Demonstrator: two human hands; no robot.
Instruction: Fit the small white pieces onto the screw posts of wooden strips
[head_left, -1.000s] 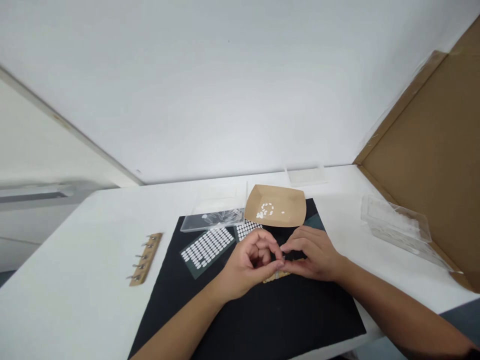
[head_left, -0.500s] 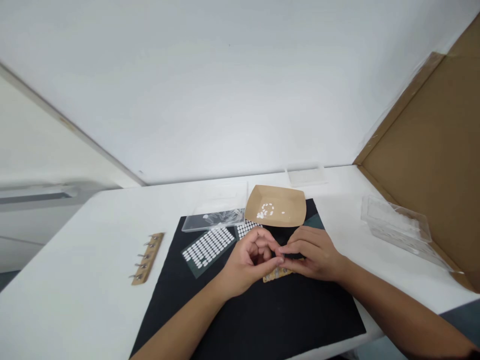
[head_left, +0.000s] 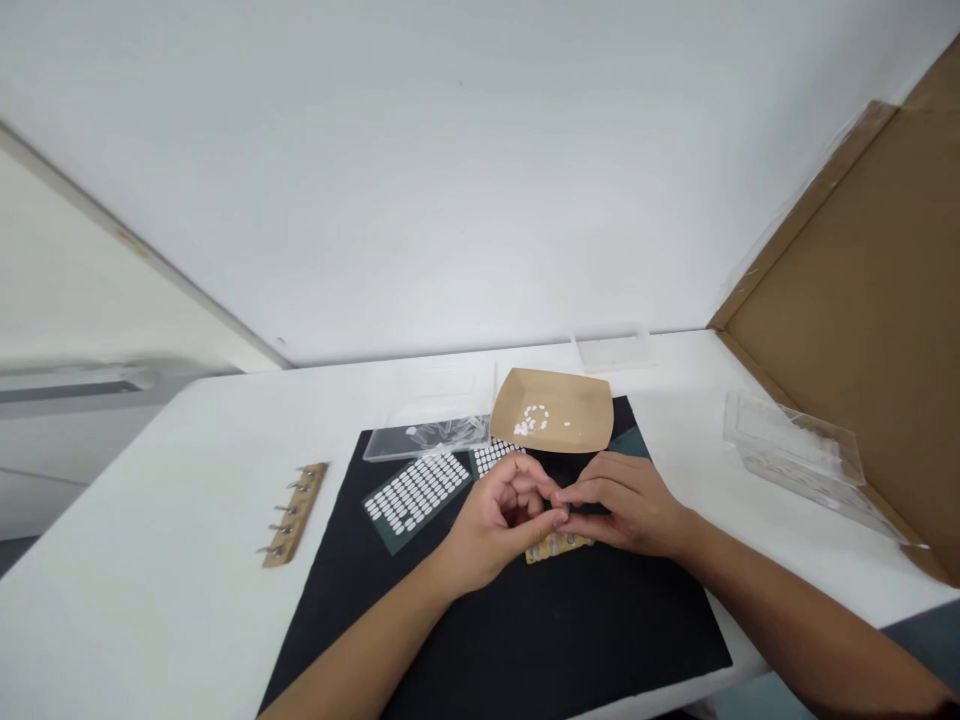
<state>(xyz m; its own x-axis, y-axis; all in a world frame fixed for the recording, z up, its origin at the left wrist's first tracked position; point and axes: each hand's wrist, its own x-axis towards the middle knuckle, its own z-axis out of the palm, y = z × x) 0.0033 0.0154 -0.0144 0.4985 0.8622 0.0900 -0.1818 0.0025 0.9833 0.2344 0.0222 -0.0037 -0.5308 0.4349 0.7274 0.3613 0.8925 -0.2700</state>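
My left hand [head_left: 499,525] and my right hand [head_left: 626,505] meet fingertip to fingertip over a black mat [head_left: 495,620]. Both are curled in a pinch on something too small to make out. Right under the fingers lies a small wooden strip [head_left: 559,547] with metal pieces, partly hidden by my hands. Behind them a brown paper tray [head_left: 551,412] holds several small white pieces. A dark sheet with rows of white dots [head_left: 412,490] lies left of my left hand, and a second such sheet [head_left: 495,455] shows just behind it.
A wooden strip with metal pins [head_left: 291,514] lies on the white table [head_left: 150,560] at the left. A clear plastic tray [head_left: 427,435] sits behind the mat. Another clear container [head_left: 795,455] stands at the right by a cardboard panel [head_left: 862,300]. A white wall rises behind.
Both hands have stayed pinched together and shifted slightly up, so more of the wooden strip under them shows.
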